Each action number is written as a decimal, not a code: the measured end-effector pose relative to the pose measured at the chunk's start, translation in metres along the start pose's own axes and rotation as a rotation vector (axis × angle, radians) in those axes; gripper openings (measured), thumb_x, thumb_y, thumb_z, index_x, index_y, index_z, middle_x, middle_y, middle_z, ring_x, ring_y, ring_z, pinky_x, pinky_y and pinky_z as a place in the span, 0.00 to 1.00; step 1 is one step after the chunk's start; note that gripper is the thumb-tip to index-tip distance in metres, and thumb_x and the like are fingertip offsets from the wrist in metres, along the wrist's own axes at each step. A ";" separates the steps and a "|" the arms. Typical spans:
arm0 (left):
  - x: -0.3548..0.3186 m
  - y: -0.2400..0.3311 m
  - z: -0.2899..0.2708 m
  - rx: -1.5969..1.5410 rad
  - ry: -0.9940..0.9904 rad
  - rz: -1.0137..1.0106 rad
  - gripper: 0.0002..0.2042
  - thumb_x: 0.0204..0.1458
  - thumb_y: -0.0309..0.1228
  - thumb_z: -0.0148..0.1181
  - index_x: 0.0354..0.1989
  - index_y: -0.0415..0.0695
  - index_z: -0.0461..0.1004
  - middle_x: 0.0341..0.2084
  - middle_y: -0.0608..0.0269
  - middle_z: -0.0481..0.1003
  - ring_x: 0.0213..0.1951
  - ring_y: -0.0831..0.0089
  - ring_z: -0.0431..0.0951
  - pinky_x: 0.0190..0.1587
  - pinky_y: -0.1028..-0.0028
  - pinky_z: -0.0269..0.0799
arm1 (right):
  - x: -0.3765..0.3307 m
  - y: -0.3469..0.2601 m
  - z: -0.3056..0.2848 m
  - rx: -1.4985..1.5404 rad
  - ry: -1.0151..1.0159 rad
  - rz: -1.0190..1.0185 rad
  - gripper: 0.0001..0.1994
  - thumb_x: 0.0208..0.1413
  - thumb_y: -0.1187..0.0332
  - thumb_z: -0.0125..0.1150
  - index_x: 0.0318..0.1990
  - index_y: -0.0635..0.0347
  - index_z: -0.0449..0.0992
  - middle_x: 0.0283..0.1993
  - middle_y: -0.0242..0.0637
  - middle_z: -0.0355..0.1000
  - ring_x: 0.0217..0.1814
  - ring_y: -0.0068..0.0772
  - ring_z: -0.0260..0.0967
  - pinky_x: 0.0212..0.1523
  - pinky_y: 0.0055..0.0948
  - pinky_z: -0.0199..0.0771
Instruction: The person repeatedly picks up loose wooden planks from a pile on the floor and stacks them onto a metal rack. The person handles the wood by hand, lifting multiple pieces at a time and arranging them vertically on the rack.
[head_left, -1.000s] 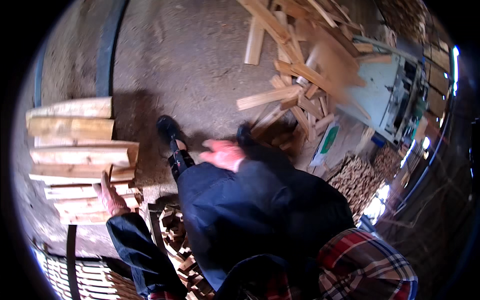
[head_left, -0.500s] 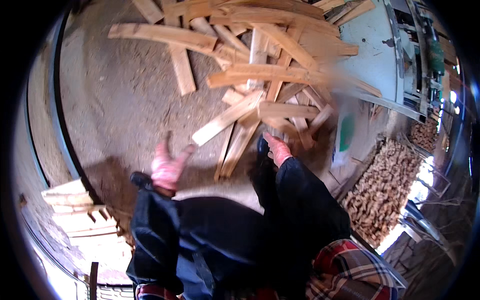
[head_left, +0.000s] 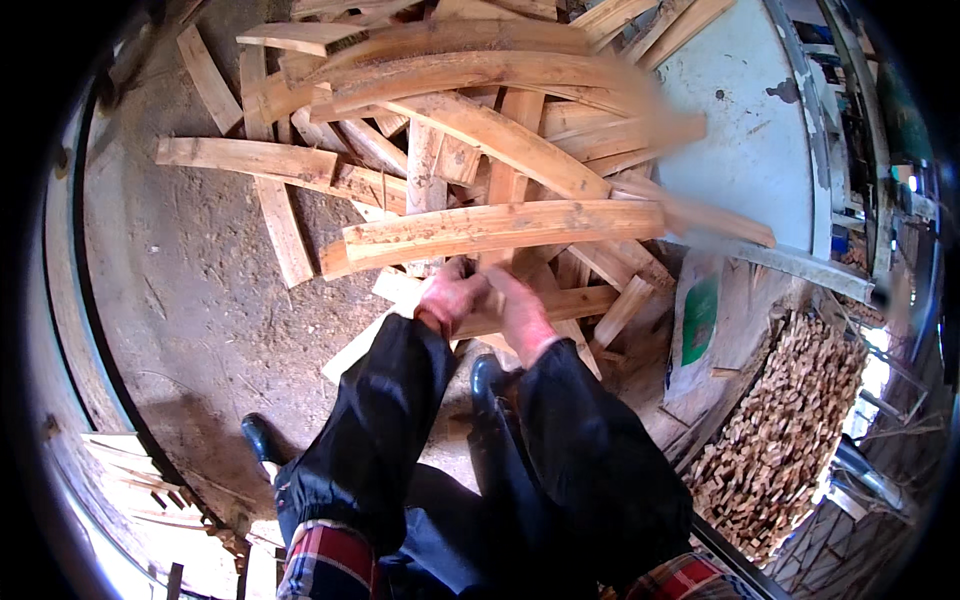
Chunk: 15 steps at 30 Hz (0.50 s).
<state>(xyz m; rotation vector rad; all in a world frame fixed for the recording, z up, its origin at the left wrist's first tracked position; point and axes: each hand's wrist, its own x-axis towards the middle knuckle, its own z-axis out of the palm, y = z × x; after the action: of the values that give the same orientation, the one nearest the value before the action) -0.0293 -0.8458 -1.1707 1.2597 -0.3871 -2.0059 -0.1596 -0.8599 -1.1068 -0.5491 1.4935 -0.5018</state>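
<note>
We have our left hand [head_left: 450,298] and right hand [head_left: 520,312] close together just on the near side of a long plank [head_left: 500,230]; blur and overlap hide the fingertips, so we cannot tell whether either is grasping anything. The plank lies across the near part of a loose pile of boards [head_left: 480,120] on the floor [head_left: 200,340]. Its long axis runs left to right, the right end slightly farther from us. Near right, we see a stack of small wood pieces [head_left: 775,440].

Matt, rough wooden planks [head_left: 500,228] and glossy shoes [head_left: 260,436]
</note>
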 end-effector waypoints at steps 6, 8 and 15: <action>-0.198 0.050 0.023 -0.036 -0.230 -0.133 0.24 0.52 0.31 0.63 0.57 0.35 0.69 0.50 0.54 0.74 0.53 0.66 0.73 0.56 0.66 0.69 | -0.101 -0.029 0.031 0.595 -0.342 0.244 0.22 0.58 0.54 0.60 0.54 0.58 0.69 0.45 0.37 0.74 0.47 0.34 0.72 0.49 0.35 0.74; -0.279 0.054 0.022 -0.118 -0.229 -0.240 0.31 0.50 0.39 0.64 0.61 0.37 0.66 0.54 0.54 0.73 0.54 0.66 0.73 0.59 0.69 0.65 | -0.165 -0.025 0.048 0.390 -0.286 0.220 0.18 0.59 0.56 0.58 0.50 0.60 0.72 0.42 0.37 0.76 0.44 0.34 0.73 0.49 0.36 0.74; -0.456 0.082 0.040 -0.280 -0.177 -0.414 0.27 0.51 0.38 0.66 0.58 0.41 0.67 0.45 0.60 0.75 0.46 0.68 0.76 0.50 0.69 0.72 | -0.365 0.019 0.096 0.361 -0.441 0.491 0.18 0.62 0.54 0.51 0.39 0.62 0.75 0.33 0.36 0.73 0.36 0.31 0.72 0.41 0.29 0.72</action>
<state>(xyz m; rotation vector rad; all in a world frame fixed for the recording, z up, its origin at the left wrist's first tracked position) 0.0884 -0.5829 -0.8055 1.0497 0.0849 -2.4283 -0.0715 -0.6143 -0.8328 0.0059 1.0298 -0.2313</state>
